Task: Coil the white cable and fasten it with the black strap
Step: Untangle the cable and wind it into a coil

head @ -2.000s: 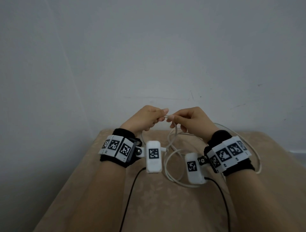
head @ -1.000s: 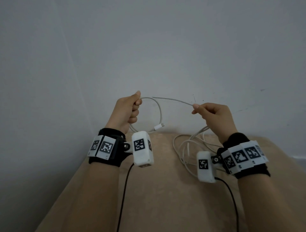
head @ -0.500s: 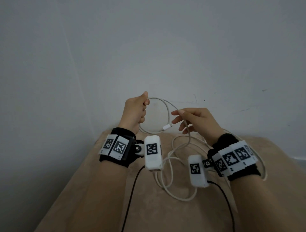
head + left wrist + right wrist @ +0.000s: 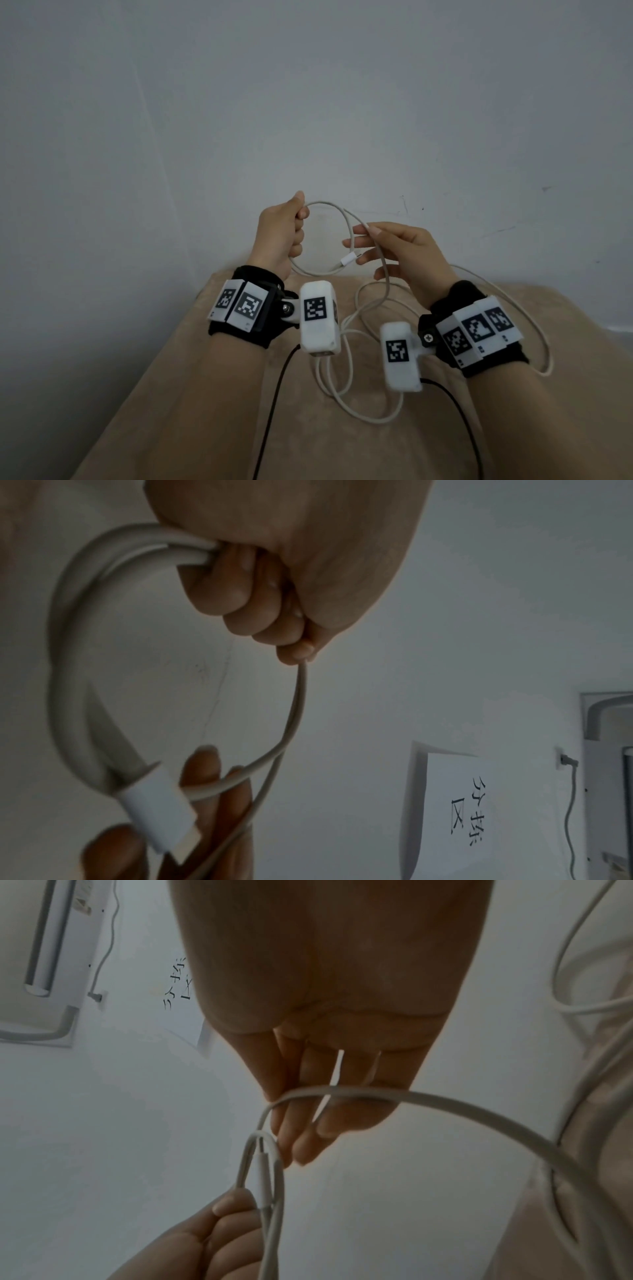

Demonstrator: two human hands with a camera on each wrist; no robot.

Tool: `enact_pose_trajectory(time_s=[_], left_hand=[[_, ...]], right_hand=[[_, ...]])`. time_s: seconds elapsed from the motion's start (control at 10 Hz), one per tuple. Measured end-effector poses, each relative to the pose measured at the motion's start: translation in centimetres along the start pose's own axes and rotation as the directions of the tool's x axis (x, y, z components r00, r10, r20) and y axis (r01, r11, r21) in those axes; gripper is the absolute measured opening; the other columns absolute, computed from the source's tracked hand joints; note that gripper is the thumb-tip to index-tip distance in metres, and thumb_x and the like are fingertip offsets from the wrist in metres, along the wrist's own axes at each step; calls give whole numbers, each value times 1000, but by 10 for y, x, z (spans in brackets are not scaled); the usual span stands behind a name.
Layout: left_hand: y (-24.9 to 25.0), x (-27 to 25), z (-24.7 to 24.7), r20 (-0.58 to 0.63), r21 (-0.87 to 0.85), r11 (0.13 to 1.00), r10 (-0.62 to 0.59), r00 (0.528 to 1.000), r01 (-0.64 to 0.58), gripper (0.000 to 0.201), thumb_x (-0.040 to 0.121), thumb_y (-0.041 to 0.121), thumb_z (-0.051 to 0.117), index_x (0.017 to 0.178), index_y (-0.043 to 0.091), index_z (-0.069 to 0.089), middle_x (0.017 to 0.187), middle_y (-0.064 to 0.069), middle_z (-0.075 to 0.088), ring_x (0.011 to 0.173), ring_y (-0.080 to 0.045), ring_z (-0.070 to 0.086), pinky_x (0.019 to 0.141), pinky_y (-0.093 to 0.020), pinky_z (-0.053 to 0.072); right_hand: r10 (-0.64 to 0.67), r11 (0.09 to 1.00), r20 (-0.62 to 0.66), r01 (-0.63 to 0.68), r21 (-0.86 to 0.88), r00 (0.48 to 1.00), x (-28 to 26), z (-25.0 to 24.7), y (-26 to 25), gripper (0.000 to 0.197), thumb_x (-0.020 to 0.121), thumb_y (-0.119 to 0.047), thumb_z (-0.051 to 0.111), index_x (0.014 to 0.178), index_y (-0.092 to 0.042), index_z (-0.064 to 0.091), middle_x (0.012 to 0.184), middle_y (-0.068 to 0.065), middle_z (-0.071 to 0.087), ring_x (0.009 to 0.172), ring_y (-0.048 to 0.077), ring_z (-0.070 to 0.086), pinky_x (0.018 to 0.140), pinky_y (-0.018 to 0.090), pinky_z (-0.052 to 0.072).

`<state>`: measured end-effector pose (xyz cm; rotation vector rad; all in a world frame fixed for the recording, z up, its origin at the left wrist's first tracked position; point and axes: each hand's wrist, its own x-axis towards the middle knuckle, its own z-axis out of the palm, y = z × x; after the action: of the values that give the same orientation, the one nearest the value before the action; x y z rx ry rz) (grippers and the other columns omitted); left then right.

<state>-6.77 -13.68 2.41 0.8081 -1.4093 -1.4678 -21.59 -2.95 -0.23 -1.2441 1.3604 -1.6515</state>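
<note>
our left hand (image 4: 286, 236) is fisted round the white cable (image 4: 347, 228), holding a small loop upright in the air above the beige tabletop (image 4: 205, 394); the left wrist view shows two strands bunched under the curled fingers (image 4: 240, 599). the loop sits at about 3 o'clock from that fist, and its free end, the connector (image 4: 349, 259), hangs at the loop's 5 o'clock, pointing toward our right hand (image 4: 404, 253). that hand is wide, fingers straight and spread, and the running strand drapes across them; the right wrist view shows it lying over the fingers (image 4: 308, 1110), not pinched. from there the cable drops at 6 o'clock and sprawls in loose bends on the tabletop between and under both wrists, with one long bow out past the right wrist at 4 o'clock. so the slack lies on the right hand's side, and the coil's plane faces us, long axis roughly upright. we judge the coiling is barely begun, one turn or so. next turn likely wants the right hand to lift slack toward 9 o'clock into the left fist. the black strap isn't visible in any view.
</note>
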Motion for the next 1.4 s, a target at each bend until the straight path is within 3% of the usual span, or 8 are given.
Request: enact_pose_trajectory(time_s=[0.2,0.4,0.6,0.7,0.8,0.9,1.1,1.4], left_hand=[[1,-1,0,13,-6,1000,7,1000,-6,39,98,32,47,62,18,42,42,13,25,35,-5,17,33,-17,15],[1,-2,6,-50,-45,998,36,998,-38,39,98,30,47,62,18,43,42,12,27,35,-5,18,34,-17,15],[-1,1,4,-92,-172,985,12,996,-28,40,100,32,44,63,18,41,42,12,26,34,-4,17,33,-18,14],[-3,3,3,-114,-187,982,4,994,-26,40,100,32,44,62,18,41,41,12,25,34,-4,17,33,-18,14],[-4,4,3,-114,-194,981,-4,994,-18,40,100,32,44,63,18,41,40,13,26,33,-4,17,32,-17,15],[-6,5,5,-113,-203,979,-13,994,-10,40,100,31,44,63,18,41,40,13,25,33,-4,17,31,-17,15],[-8,6,7,-66,-247,969,-48,997,30,40,101,31,43,64,17,41,41,12,25,32,-4,17,31,-17,15],[-11,8,7,159,-307,933,-146,977,189,36,103,24,36,70,13,45,41,9,30,31,-5,26,34,-15,22]], right_hand=[[-84,996,-40,86,36,996,-1,1,1,23,97,-18,50,104,-11,71,98,5,75,72,15,66,44,21,39],[-93,994,23,92,55,995,-2,1,0,25,96,-17,50,111,-13,69,102,9,74,74,20,64,41,22,33],[-67,996,105,59,72,992,-2,7,1,35,99,-22,36,119,-20,65,109,8,72,83,22,64,45,26,27],[-71,992,158,53,117,985,-2,8,1,36,98,-18,36,122,-20,63,113,8,70,86,20,61,47,26,26],[-99,986,175,73,147,979,-2,9,2,34,93,-11,47,124,-16,62,114,9,69,87,17,61,44,23,27],[-118,985,142,98,142,983,-2,11,4,32,90,-9,56,121,-16,63,107,7,72,83,12,64,42,20,29],[-104,982,28,98,158,994,1,14,8,23,94,-10,53,106,-21,69,88,-3,73,80,7,61,40,16,29],[-15,989,-131,33,144,991,7,7,12,23,96,-8,49,100,-17,70,75,-7,70,71,6,61,40,16,28]])
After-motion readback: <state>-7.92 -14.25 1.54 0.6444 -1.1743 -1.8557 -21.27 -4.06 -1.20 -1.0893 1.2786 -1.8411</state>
